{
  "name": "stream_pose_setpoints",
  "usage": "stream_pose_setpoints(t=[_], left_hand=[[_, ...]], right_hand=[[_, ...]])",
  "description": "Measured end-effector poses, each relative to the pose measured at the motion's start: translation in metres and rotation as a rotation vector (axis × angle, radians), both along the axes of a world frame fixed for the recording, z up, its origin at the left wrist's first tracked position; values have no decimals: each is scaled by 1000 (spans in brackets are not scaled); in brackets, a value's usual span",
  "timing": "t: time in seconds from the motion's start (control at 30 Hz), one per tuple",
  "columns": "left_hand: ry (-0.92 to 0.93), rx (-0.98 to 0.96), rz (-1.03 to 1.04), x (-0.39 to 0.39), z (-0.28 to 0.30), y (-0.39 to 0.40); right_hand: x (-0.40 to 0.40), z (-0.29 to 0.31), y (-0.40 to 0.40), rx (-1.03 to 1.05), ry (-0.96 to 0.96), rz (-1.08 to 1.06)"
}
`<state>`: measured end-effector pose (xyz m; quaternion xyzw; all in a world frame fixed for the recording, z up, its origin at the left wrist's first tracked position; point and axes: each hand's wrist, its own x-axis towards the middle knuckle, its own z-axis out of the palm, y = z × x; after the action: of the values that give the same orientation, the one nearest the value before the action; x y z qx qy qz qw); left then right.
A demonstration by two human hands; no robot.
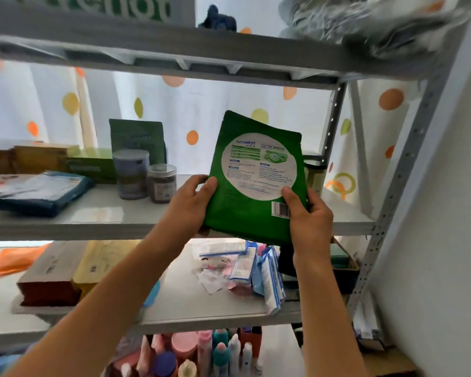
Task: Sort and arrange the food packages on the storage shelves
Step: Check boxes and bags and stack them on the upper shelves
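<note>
Green pouch point(252, 183), flat and matte, showing a large white circular label with blue "seaways" lettering, small printed lines and a barcode at its 5 o'clock corner; tilting slightly with the top leaning toward 11 o'clock. Being held upright in front of the middle shelf point(98, 217), its lower edge overlapping the shelf's front lip. Left hand point(193, 202) gripping the pouch's 8 o'clock edge, thumb lying on the front. Right hand point(307, 213) gripping the 4 o'clock edge, thumb pressing just beside the barcode. Standing on the shelf at 9 o'clock of the pouch: brown jar point(162, 183), touching or nearly touching a taller tin point(131, 174), with another green bag point(138, 140) upright behind them. Lying further toward 9 o'clock: blue packet point(41, 193). Spreading below at 6 o'clock: loose sachets point(239, 268) on the lower shelf point(191, 303).
</note>
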<state>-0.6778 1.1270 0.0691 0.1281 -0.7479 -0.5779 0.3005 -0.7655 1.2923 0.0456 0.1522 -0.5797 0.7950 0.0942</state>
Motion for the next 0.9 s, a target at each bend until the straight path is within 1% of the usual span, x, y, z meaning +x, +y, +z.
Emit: stream_pose_setpoints(t=[0.2,0.27,0.33,0.4,0.5,0.63,0.77,0.9], left_hand=[[-90,-150,-10,-37,42,-44],[-114,-248,31,-54,51,-62],[-137,-388,96,-74,60,-84],[-140,-460,131,-96,68,-108],[-138,-450,138,-123,80,-140],[-126,-396,160,-156,95,-185],[-90,-399,214,-191,108,-220],[-64,-370,250,-225,110,-248]], right_hand=[[-41,45,-36,154,54,-6],[-56,58,-49,209,75,4],[-73,71,-65,290,103,35],[-94,83,-84,362,136,46],[-125,100,-116,421,183,24],[-165,119,-164,489,188,69],[-201,129,-202,570,269,73],[-241,130,-229,662,323,128]])
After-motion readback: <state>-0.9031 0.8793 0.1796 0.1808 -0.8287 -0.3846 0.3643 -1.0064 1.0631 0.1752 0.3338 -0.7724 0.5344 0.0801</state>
